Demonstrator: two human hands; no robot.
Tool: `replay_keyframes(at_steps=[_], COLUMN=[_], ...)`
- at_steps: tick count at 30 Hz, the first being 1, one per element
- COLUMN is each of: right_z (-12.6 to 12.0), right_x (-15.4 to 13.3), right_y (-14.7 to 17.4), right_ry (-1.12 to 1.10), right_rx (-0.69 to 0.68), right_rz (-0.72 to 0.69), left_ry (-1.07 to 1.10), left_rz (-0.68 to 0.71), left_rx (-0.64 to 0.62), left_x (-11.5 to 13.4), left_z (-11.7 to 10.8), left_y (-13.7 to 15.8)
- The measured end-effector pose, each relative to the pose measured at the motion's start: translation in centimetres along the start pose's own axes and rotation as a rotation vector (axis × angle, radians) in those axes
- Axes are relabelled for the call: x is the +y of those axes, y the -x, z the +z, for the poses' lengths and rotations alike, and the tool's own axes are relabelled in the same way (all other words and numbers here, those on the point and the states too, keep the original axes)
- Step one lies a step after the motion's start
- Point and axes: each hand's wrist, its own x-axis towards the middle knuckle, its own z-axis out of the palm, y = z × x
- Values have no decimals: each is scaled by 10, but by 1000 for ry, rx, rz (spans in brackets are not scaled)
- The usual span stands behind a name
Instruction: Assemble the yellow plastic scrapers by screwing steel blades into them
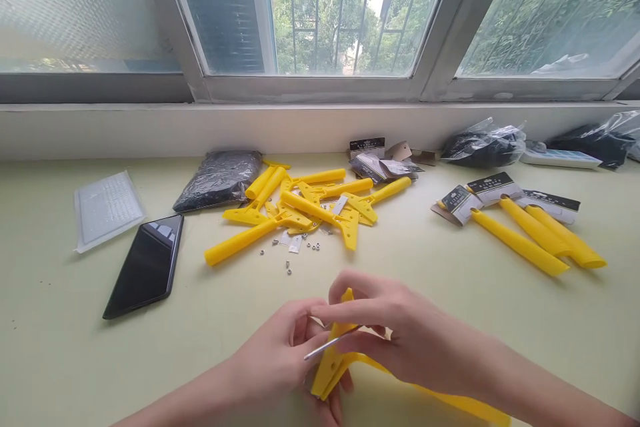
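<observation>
A yellow plastic scraper (pixel 327 370) is at the front middle of the table, its long handle running off to the lower right beneath my right forearm. My left hand (pixel 285 347) is closed around the scraper's head from the left, some fingers hidden under it. My right hand (pixel 380 320) is bent over the head from the other side, thumb and fingers closed. A slim silver metal rod (pixel 330 343), like a screwdriver shaft, sticks out from these fingers across the head towards my left thumb. Its other end is hidden in the hand.
Beyond my hands lie a pile of yellow scrapers (pixel 310 207), loose nuts and screws (pixel 314 247) and small metal plates (pixel 295 244). A phone (pixel 145 267), clear plastic tray (pixel 110 209) and dark bag (pixel 220 179) sit left; carded yellow handles (pixel 525 240) lie right.
</observation>
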Motion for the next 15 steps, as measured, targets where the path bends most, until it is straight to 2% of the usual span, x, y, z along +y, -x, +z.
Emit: replay_keyframes(at_steps=[2,4,7,10,12,15], right_z=[9,16,19,16,13,7], right_x=[9,17,22,19,15,7], right_y=[7,13,18,18,17,16], right_ry=[-51,-46,-14,-53,-47,4], right_rx=[111,165,191,291,378,407], right_rz=[-72,-109,-95,-91,-22,253], left_ry=[-10,-18,-11,13,18,4], left_rz=[-5,-25,-26,-27,-37,-50], left_rx=[-7,-13,-7,4,15,28], left_x=[0,0,-1,-1,-1,-2], left_z=[0,0,0,1,1,1], left_y=[0,0,0,-1,-1,0])
